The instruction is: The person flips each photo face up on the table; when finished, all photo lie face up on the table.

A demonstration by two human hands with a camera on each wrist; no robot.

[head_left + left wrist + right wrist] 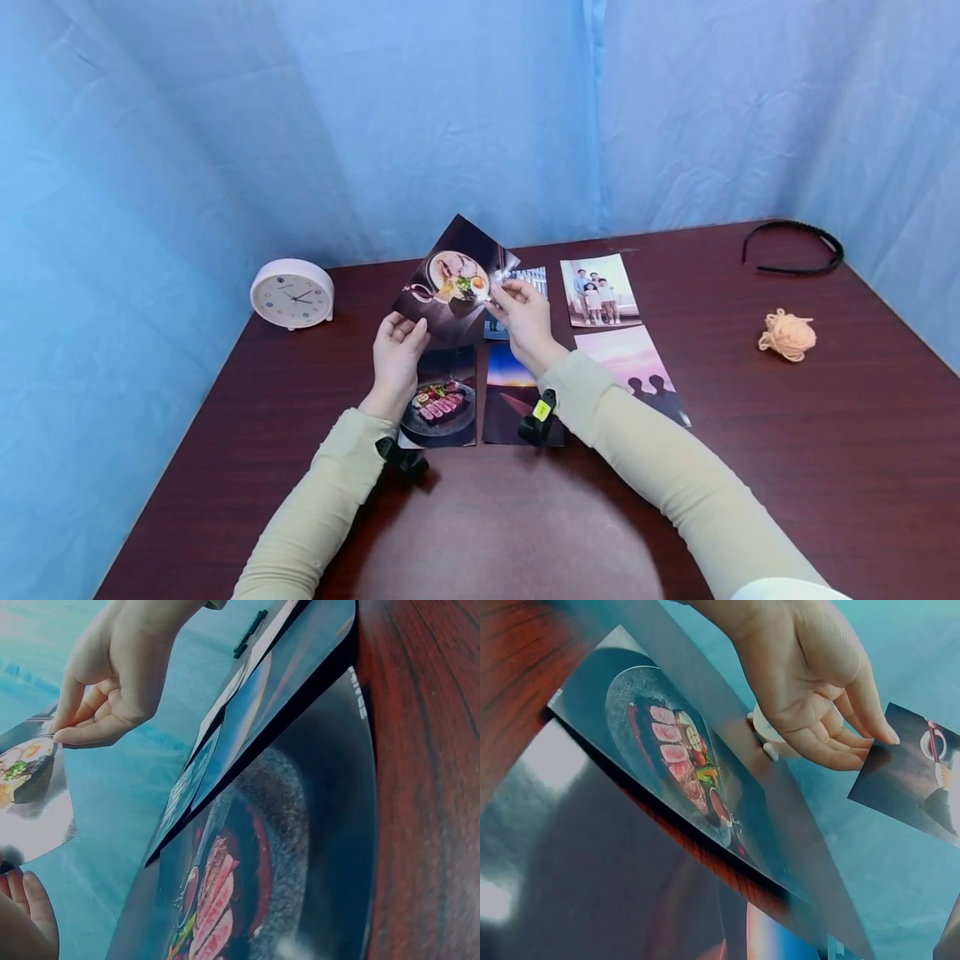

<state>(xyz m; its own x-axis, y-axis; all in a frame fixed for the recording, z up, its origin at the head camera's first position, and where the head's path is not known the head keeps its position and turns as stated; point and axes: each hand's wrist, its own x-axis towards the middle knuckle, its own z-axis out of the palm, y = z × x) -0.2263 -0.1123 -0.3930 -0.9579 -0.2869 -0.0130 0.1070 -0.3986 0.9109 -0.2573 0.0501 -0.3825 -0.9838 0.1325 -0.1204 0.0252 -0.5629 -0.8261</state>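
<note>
Both hands hold up a photo of a ramen bowl [459,275], tilted above the table. My left hand [397,354] pinches its lower left corner, thumb in front. At the photo's right edge, my right hand [528,325] grips it between thumb and fingers. Under the hands, a steak photo [442,408] and a sunset road photo [513,408] lie side by side. Behind the right hand, a blue photo [536,283] is partly hidden. To the right lie a family photo [600,292] and, below it, a photo of silhouettes under a pink sky [633,367].
A white round clock [292,293] stands at the table's back left. Toward the right are a ball of peach yarn [787,335] and a black headband [832,250]. Blue curtains [450,108] hang behind the dark red wooden table [787,467].
</note>
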